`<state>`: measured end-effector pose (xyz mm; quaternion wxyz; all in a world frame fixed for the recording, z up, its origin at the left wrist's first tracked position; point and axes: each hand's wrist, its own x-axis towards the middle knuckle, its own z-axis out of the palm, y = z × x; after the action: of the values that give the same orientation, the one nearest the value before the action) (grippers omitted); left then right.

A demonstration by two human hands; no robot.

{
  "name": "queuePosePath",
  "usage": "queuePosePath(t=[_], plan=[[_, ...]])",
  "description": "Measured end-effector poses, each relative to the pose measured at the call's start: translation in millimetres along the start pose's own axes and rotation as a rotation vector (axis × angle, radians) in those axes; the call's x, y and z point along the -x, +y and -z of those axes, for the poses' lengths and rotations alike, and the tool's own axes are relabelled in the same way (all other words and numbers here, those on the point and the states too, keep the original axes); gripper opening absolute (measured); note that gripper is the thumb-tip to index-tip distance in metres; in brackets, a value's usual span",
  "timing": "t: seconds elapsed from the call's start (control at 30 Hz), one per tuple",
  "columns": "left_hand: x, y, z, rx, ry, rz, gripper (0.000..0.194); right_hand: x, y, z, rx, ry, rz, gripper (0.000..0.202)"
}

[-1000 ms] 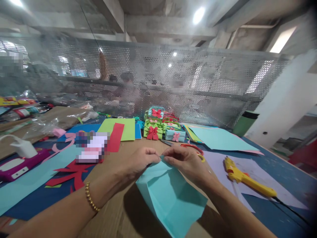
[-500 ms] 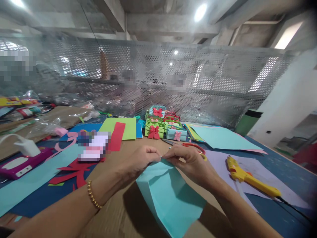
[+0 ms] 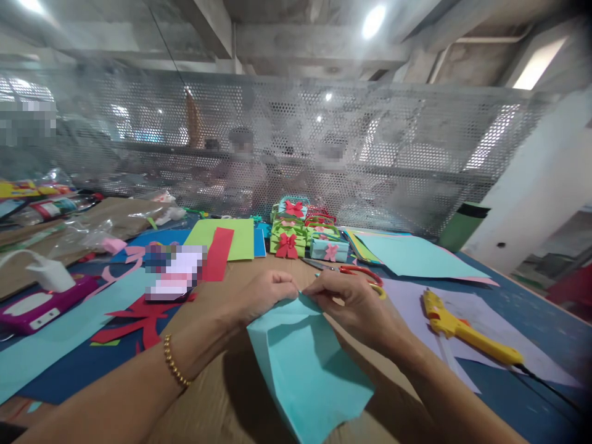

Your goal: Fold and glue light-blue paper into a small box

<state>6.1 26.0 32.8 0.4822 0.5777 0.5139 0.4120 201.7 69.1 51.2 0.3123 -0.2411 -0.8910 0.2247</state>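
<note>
A folded sheet of light blue paper (image 3: 314, 364) hangs from my fingertips, its near end spread toward me and creased along the left side. My left hand (image 3: 271, 293), below a gold bead bracelet (image 3: 174, 364), pinches the paper's far edge. Right beside it, my right hand (image 3: 346, 299) pinches the same edge between thumb and fingers, and the fingertips of both hands nearly meet. Beyond the right hand lie scissors (image 3: 361, 271) with red and yellow handles, partly hidden by that hand. Underneath is brown cardboard (image 3: 203, 394).
Small paper bags (image 3: 287, 237) with bows are stacked at the back. A yellow glue gun (image 3: 467, 333) rests on lilac paper (image 3: 518, 336) at right. Left are a phone (image 3: 178, 274), red paper scraps (image 3: 150, 330) and a purple power strip (image 3: 50, 305). A green bottle (image 3: 462, 228) stands back right.
The light blue paper's near end has swung slightly left and its folds have shifted. Both hands keep their pinch at almost the same spot.
</note>
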Motion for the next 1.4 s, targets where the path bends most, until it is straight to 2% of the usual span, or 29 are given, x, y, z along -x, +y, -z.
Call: queuePosePath(t=[0.33, 0.7, 0.87, 1.0, 1.2, 1.4], plan=[[0, 4, -0.5, -0.032, -0.008, -0.034, 0.021, 1, -7, 1, 0.09, 0.006, 0.069, 0.023], [-2, 0, 2.3, -0.032, -0.041, -0.029, 0.027, 5, 5, -7, 0.125, 0.041, 0.106, 0.028], [-2, 0, 1.5, 0.007, -0.074, -0.048, 0.034, 5, 8, -7, 0.113, 0.025, 0.057, 0.024], [-1, -1, 1.4, -0.018, -0.056, -0.054, 0.032, 2, 7, -4, 0.091, -0.001, -0.047, 0.018], [4, -1, 1.3, -0.072, -0.056, -0.071, 0.029, 0, 6, -3, 0.031, -0.099, -0.2, 0.03], [0, -3, 2.9, -0.108, -0.069, -0.081, 0.027, 1, 21, -10, -0.124, -0.148, -0.273, 0.035]])
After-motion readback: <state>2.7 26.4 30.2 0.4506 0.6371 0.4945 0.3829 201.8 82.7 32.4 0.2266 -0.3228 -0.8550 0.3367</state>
